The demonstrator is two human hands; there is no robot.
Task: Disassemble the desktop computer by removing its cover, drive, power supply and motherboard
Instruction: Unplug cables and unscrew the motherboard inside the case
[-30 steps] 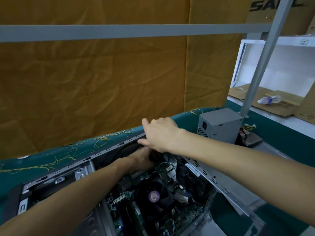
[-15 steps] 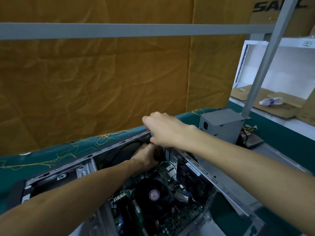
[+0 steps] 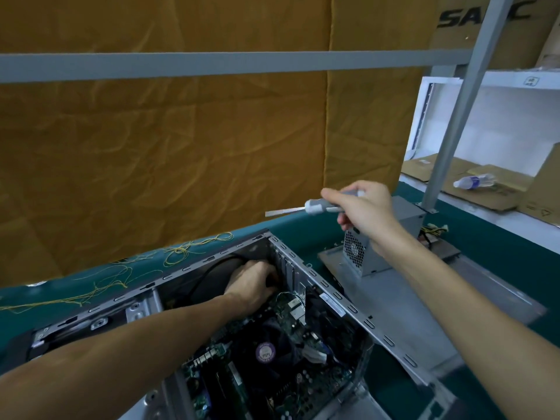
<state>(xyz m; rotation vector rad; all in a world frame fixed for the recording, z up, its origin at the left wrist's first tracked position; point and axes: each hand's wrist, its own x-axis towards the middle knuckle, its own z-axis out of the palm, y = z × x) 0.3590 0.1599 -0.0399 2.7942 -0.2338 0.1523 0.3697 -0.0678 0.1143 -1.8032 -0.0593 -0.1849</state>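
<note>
The open grey computer case [image 3: 357, 316] lies on the green table with its cover off. Inside sits the motherboard [image 3: 281, 368] with a black cooler fan [image 3: 266, 350] at its middle. My left hand [image 3: 253, 283] reaches into the far corner of the case and grips a black part there; its fingers are partly hidden. My right hand [image 3: 365, 209] is raised above the table right of the case and holds a grey screwdriver [image 3: 306, 209], its blade pointing left. The removed grey power supply [image 3: 381, 247] stands on the flat metal cover [image 3: 424, 295] to the right.
An orange cloth wall stands behind the table. A grey frame bar [image 3: 230, 63] crosses overhead and a slanted post [image 3: 454, 122] rises at right. Yellow thread [image 3: 181, 253] lies on the green table [image 3: 491, 253]. White shelves hold cardboard and a plastic bottle [image 3: 472, 180].
My right hand has lifted off the case's far edge and swung up to the right with the screwdriver. My left hand stays in the case's far corner.
</note>
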